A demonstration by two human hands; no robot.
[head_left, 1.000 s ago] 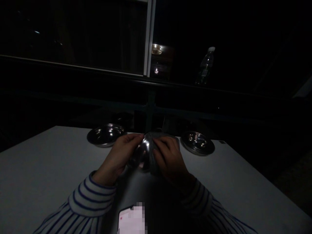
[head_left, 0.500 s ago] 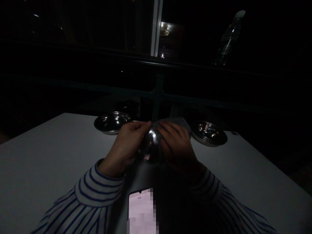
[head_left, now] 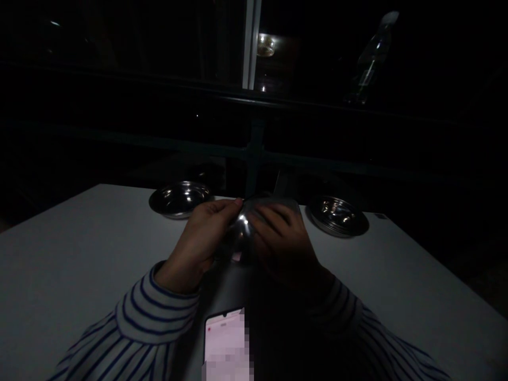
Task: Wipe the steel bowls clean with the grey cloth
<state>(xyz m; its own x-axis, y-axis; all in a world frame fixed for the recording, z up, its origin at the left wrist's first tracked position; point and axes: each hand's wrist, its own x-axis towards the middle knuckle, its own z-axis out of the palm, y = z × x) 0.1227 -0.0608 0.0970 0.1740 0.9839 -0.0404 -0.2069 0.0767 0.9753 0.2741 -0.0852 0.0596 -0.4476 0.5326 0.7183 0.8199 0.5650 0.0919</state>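
Left grip (head_left: 216, 230) grasps the metal bowl (head_left: 243, 241); right grip (head_left: 278, 230) presses the grey cloth (head_left: 291, 205) against it, alongside.

Right hand's fingers (head_left: 279, 224) blurry

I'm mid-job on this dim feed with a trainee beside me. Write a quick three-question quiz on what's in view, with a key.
1. Multiple choice: what does the right hand have against the shiny metal bowl in the middle?
a) a sponge
b) a grey cloth
c) a wooden spoon

2. True or false: the lit phone lies nearer the camera than the left hand does.

3. Fill in the blank: the clear bottle shows toward the upper ____ of the picture.

Key: 1 b; 2 true; 3 right.
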